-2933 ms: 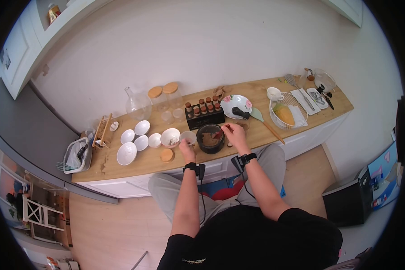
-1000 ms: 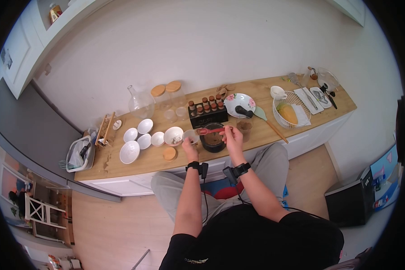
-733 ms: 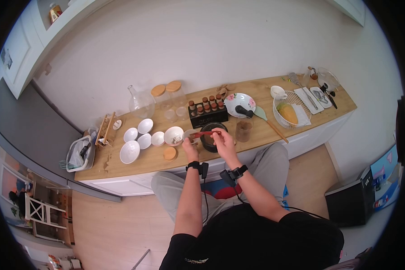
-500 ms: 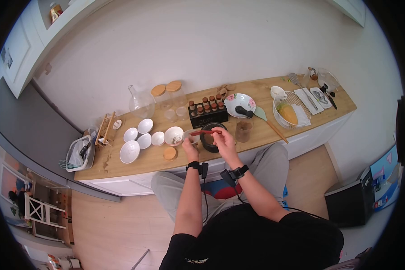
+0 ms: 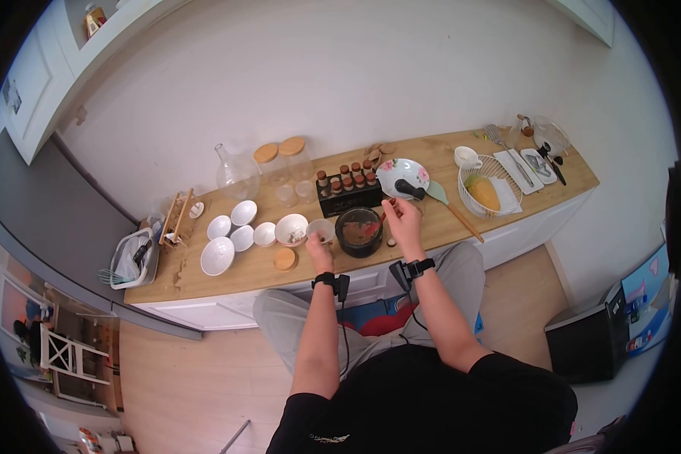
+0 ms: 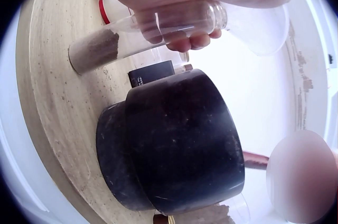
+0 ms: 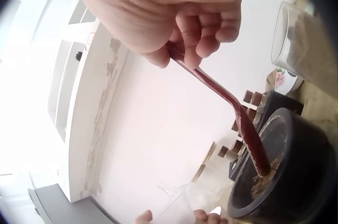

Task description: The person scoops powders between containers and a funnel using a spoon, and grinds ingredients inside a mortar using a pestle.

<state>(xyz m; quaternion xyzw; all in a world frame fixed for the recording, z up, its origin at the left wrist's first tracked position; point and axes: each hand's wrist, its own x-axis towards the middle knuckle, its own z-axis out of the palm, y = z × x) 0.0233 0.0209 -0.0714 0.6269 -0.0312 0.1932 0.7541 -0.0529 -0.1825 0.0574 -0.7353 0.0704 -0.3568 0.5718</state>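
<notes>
The left hand (image 5: 319, 253) grips a clear glass vial (image 6: 129, 36) partly filled with brown powder. At the vial's mouth is a translucent funnel (image 6: 264, 29), beside the left rim of the black mortar (image 5: 359, 246). In the right wrist view the right hand (image 7: 163, 13) pinches the handle of a red spoon (image 7: 232, 102). The spoon's low end touches brown powder (image 7: 264, 183) inside the mortar. Corked vials stand in a black rack (image 5: 349, 201) behind the mortar.
Several white bowls (image 5: 218, 257) and a wooden lid (image 5: 286, 259) lie to the left. Behind are a flask (image 5: 237, 180) and lidded jars. To the right are a floral bowl (image 5: 392, 168) holding a black pestle, a green spatula (image 5: 436, 191), and a wire basket (image 5: 470, 206) with yellow fruit.
The right hand has moved right from over the funnel, and the red spoon now dips into the mortar. The left hand stays in nearly the same place.
</notes>
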